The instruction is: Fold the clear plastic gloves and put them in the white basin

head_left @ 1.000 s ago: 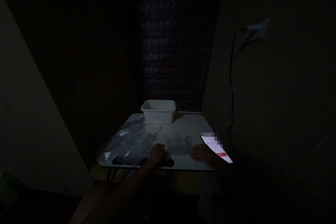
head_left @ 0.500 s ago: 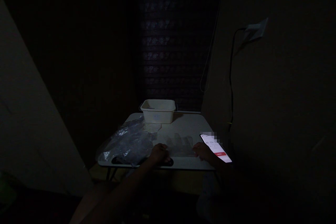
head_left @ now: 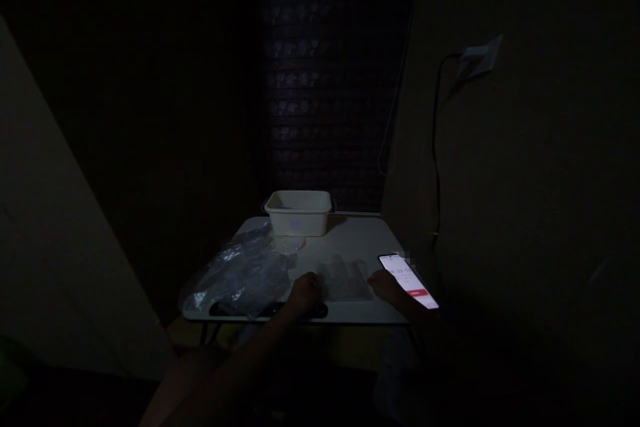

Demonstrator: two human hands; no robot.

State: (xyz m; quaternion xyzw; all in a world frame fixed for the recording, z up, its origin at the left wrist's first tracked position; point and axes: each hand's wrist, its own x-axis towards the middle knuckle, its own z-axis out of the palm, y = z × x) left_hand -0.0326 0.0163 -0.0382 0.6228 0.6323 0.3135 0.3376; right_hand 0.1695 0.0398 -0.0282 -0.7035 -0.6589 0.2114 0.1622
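A thin clear plastic sheet or bag (head_left: 345, 279) lies near the front of the small white table (head_left: 350, 235), between my hands. My left hand (head_left: 306, 288) is closed at its left edge, with the fingers curled; the dim light hides whether they pinch the plastic. At its right edge is my right hand (head_left: 383, 283), its fingers drawn together, and what they hold, if anything, is too dark to make out. A pile of crumpled clear plastic (head_left: 245, 273) covers the left side of the table.
A white tub (head_left: 299, 221) with side handles stands at the back of the table. A lit phone (head_left: 411, 282) lies at the right edge, partly behind my right hand. A cable hangs from a wall socket (head_left: 480, 60) on the right.
The clear plastic between my hands looks flatter and has a more compact outline. The fingers of my left hand are more curled. The whole view has shifted slightly.
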